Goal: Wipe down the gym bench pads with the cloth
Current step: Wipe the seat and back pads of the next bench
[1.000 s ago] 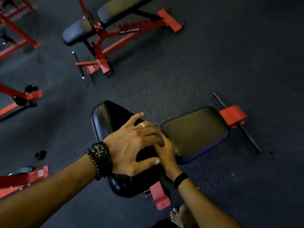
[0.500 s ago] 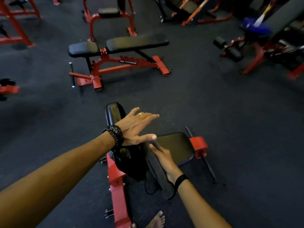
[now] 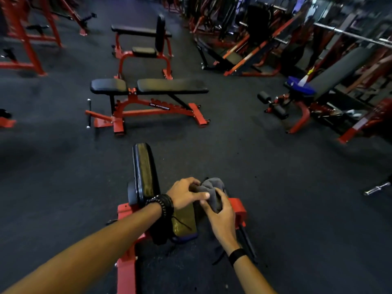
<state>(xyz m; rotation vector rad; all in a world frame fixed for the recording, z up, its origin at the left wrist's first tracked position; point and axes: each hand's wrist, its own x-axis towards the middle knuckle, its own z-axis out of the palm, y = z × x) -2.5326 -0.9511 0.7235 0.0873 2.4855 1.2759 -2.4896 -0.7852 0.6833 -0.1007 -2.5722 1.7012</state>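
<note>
Dark speckled rubber flooring (image 3: 275,177) is seen across the whole gym, crowded at the far side with red-framed machines whose number cannot be told through the blur. Well beyond the fingers, one flat bench (image 3: 148,88) is set crosswise on a red frame, with two black pads end to end; a small white-lettered label (image 3: 159,106) is carried on its frame, too blurred to be read with certainty. Behind it one upright seat frame (image 3: 144,49) is placed, and far to the right of the fingers one inclined bench (image 3: 331,77) with a blue seat is found, two black foam rollers (image 3: 273,105) at its foot.

Directly under the hands the near bench is seen, its raised back pad (image 3: 144,172) standing beyond and left of the fingers, its seat pad (image 3: 184,221) lying just below them, on a red frame (image 3: 125,270). One grey cloth (image 3: 212,188) is held bunched above the seat pad, apart from it, between both hands. It is gripped by the left hand (image 3: 184,195) with fingers curled and the thumb pressed on the fabric, and by the right hand (image 3: 220,217) with fingers curled round its lower folds. Beaded black bracelets (image 3: 163,203) are worn on the left wrist, one black band (image 3: 236,255) on the right
</note>
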